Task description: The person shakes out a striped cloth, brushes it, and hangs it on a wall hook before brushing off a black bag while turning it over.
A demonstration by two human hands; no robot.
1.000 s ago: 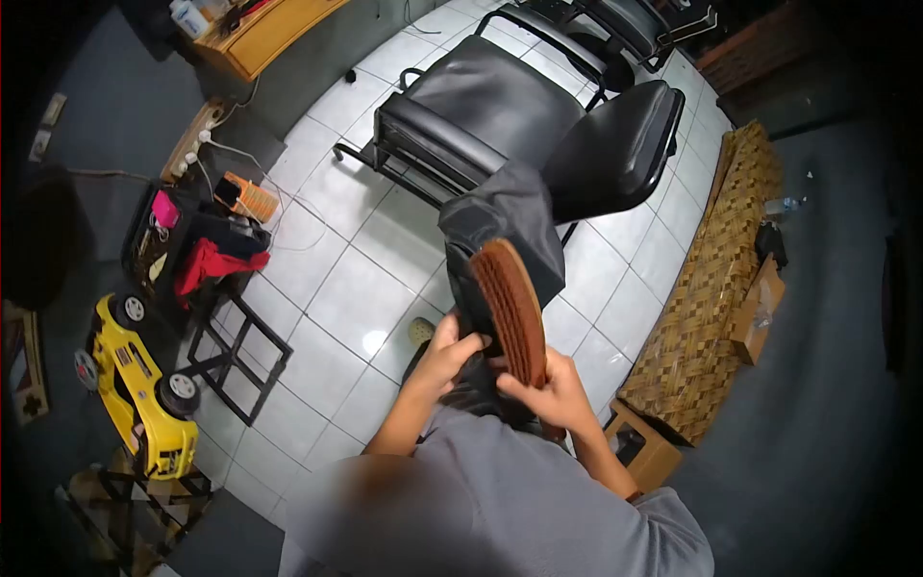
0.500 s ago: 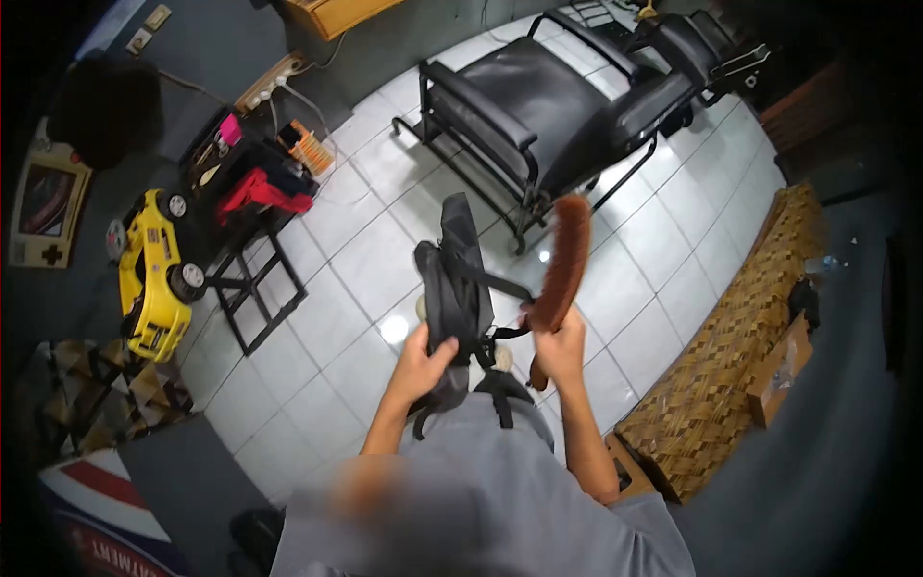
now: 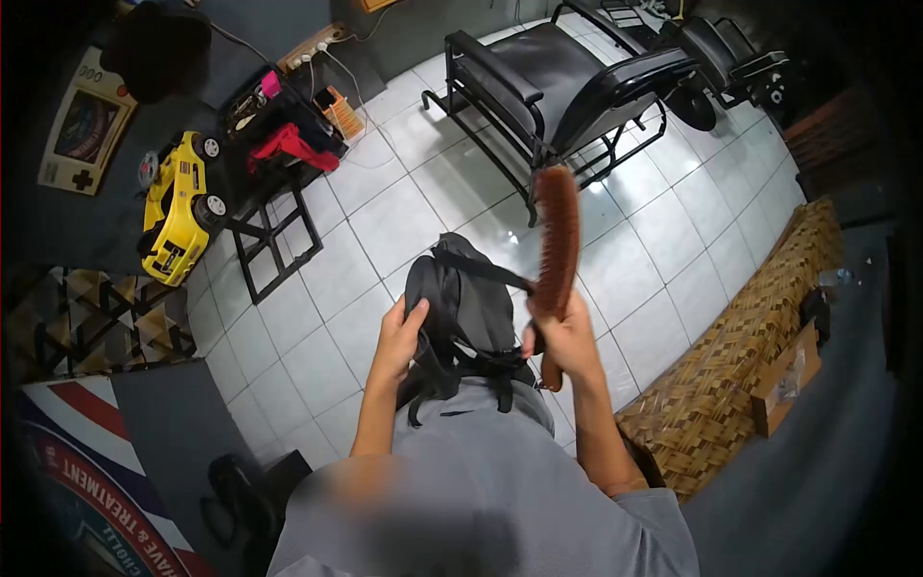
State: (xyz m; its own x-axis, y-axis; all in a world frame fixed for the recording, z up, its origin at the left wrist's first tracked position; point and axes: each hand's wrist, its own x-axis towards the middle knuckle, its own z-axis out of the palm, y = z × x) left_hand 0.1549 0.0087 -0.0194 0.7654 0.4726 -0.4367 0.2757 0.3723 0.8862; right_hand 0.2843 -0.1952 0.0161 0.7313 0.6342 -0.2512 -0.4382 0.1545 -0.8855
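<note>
A black bag (image 3: 481,313) with loose straps hangs in front of my grey shirt, above the tiled floor. My left hand (image 3: 396,338) is closed on the bag's left edge, the thumb on top. A brown brush (image 3: 561,236) with a long curved head stands upright to the right of the bag, its bristles facing left. My right hand (image 3: 564,337) is wrapped round the brush handle. A black strap runs from the bag to the brush near the right fingers; whether these fingers also hold it cannot be made out.
A black barber chair (image 3: 548,72) stands ahead. At the left are a yellow toy car (image 3: 180,207), a black metal frame (image 3: 279,245) and a red cloth (image 3: 293,147). A woven-covered bench (image 3: 735,356) with an open cardboard box (image 3: 786,380) lies to the right.
The bag shows wider and lower, and my left hand has shifted left and up. The brush has turned more upright. The view has shifted, so the chair and toy car appear higher.
</note>
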